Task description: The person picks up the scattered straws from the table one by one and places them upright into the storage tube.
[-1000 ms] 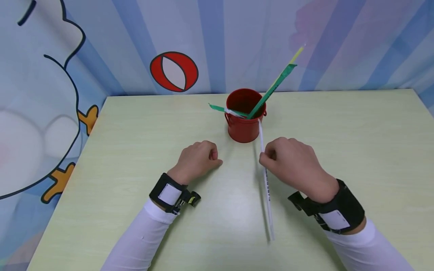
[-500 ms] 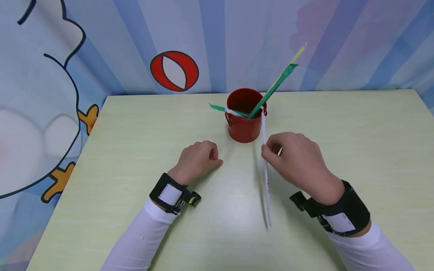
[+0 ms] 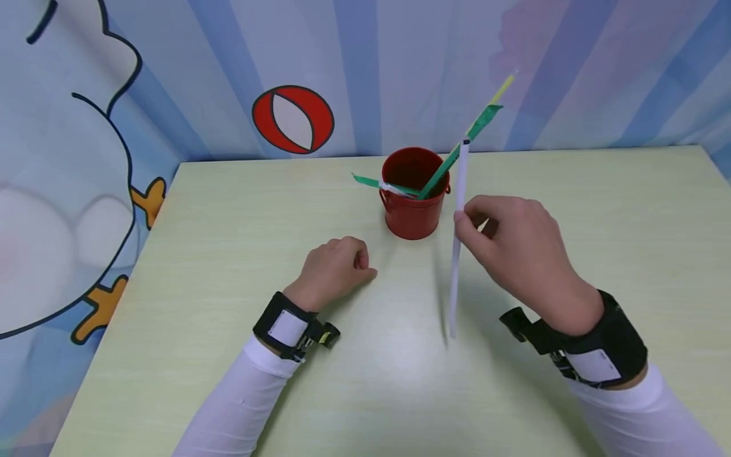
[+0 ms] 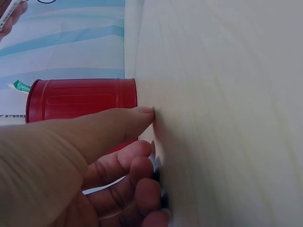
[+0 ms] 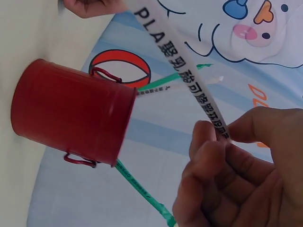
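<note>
In the head view a red bucket (image 3: 414, 221) stands near the table's back edge. My right hand (image 3: 520, 244), just right of the bucket, pinches a white wrapped drinking straw (image 3: 454, 289) between thumb and fingers. Held nearly upright, its top reaches above the bucket rim. Black print on this wrapper shows in the right wrist view. A green wrapped straw (image 3: 440, 171) leans out of the bucket to the right, and another green-and-white one (image 3: 367, 181) pokes out left. My left hand (image 3: 331, 270) rests on the table, fingers loosely curled, holding nothing.
The pale wooden table (image 3: 240, 241) ends at a blue striped backdrop (image 3: 411, 76) printed with a red ball and a cartoon figure. Small handles (image 5: 80, 161) sit on the bucket's sides.
My right hand has risen and moved right and away from me with the white straw, whose top has swung up from beside the bucket. The left hand stays put.
</note>
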Demonstrator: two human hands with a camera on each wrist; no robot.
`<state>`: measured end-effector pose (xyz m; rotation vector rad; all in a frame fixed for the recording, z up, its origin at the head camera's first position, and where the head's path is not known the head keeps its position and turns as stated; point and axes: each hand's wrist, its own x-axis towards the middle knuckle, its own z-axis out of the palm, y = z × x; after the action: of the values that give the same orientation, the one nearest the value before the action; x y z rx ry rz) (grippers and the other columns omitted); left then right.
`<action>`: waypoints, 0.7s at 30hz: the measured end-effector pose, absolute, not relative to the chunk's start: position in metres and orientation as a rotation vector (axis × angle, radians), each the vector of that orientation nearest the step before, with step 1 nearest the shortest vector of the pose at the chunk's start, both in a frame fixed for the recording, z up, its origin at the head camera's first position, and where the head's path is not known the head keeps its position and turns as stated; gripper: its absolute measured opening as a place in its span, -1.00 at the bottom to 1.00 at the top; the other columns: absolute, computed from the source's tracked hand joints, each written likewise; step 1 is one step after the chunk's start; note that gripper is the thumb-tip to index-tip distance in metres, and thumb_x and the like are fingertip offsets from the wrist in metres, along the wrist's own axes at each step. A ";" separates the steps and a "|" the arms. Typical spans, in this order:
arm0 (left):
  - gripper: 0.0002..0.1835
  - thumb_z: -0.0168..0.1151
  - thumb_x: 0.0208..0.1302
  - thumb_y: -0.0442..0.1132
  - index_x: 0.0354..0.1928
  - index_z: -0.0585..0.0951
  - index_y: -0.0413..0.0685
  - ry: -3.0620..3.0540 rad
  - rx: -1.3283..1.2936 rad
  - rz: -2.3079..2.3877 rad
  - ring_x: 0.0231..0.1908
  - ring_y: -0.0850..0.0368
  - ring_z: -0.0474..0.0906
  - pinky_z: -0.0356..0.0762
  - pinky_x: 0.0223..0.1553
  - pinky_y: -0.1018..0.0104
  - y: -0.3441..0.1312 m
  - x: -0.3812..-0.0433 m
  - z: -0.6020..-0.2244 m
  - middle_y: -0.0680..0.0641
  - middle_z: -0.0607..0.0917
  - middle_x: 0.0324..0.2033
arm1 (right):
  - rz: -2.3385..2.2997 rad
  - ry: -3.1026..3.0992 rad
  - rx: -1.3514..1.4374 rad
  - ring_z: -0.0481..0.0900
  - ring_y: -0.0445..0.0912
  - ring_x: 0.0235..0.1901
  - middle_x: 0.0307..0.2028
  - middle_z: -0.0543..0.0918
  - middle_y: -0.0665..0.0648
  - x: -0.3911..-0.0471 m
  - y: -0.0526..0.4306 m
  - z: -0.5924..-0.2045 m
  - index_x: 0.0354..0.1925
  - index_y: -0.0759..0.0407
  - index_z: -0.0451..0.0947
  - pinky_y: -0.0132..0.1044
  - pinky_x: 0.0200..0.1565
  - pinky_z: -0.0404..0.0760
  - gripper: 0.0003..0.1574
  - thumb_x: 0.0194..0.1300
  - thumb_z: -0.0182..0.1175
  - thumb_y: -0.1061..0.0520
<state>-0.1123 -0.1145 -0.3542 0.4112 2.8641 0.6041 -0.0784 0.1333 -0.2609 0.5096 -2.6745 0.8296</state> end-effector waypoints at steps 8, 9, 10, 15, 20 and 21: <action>-0.78 0.29 0.10 -0.05 -0.56 0.52 0.07 2.861 0.418 0.607 -0.52 0.17 0.43 0.33 -0.51 0.30 -0.115 -0.111 -0.354 0.07 0.51 -0.62 | 0.845 -2.470 0.494 0.39 -0.24 -0.71 -0.61 0.60 0.00 -0.080 0.138 -0.238 -0.37 0.13 0.66 -0.26 -0.54 0.34 -0.74 0.28 0.06 0.09; -0.78 0.29 0.10 -0.05 -0.56 0.52 0.07 2.862 0.420 0.609 -0.52 0.17 0.43 0.33 -0.52 0.30 -0.115 -0.111 -0.354 0.07 0.51 -0.62 | 0.850 -2.444 0.492 0.38 -0.27 -0.70 -0.61 0.61 0.01 -0.080 0.139 -0.236 -0.37 0.14 0.66 -0.29 -0.53 0.34 -0.74 0.27 0.06 0.09; -0.78 0.29 0.10 -0.05 -0.56 0.52 0.07 2.863 0.421 0.609 -0.52 0.17 0.43 0.32 -0.52 0.30 -0.115 -0.111 -0.354 0.07 0.51 -0.62 | 0.855 -2.418 0.489 0.39 -0.31 -0.69 -0.60 0.62 0.02 -0.081 0.140 -0.233 -0.36 0.15 0.67 -0.33 -0.52 0.34 -0.74 0.27 0.07 0.10; -0.78 0.29 0.10 -0.05 -0.56 0.52 0.07 2.868 0.423 0.604 -0.53 0.17 0.43 0.32 -0.53 0.30 -0.115 -0.111 -0.354 0.07 0.50 -0.63 | 0.882 -2.282 0.478 0.37 -0.50 -0.60 -0.52 0.67 0.12 -0.087 0.143 -0.223 -0.34 0.26 0.68 -0.52 -0.43 0.35 -0.70 0.25 0.08 0.10; -0.78 0.29 0.10 -0.05 -0.56 0.52 0.07 2.870 0.427 0.609 -0.53 0.17 0.43 0.32 -0.53 0.30 -0.115 -0.110 -0.354 0.07 0.50 -0.63 | 0.928 -2.132 0.445 0.38 -0.55 -0.53 -0.49 0.68 0.18 -0.093 0.144 -0.215 -0.36 0.34 0.67 -0.55 -0.35 0.36 -0.65 0.26 0.06 0.10; -0.78 0.29 0.10 -0.05 -0.56 0.51 0.07 2.870 0.429 0.611 -0.53 0.17 0.43 0.32 -0.53 0.30 -0.115 -0.111 -0.354 0.07 0.50 -0.63 | 0.938 -2.097 0.443 0.39 -0.54 -0.53 -0.50 0.67 0.19 -0.094 0.144 -0.214 -0.38 0.36 0.66 -0.55 -0.35 0.36 -0.64 0.26 0.06 0.11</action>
<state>-0.1106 -0.1150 -0.3543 0.4288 2.8704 0.6108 -0.0940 0.1442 -0.2141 0.4429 -2.0972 0.9384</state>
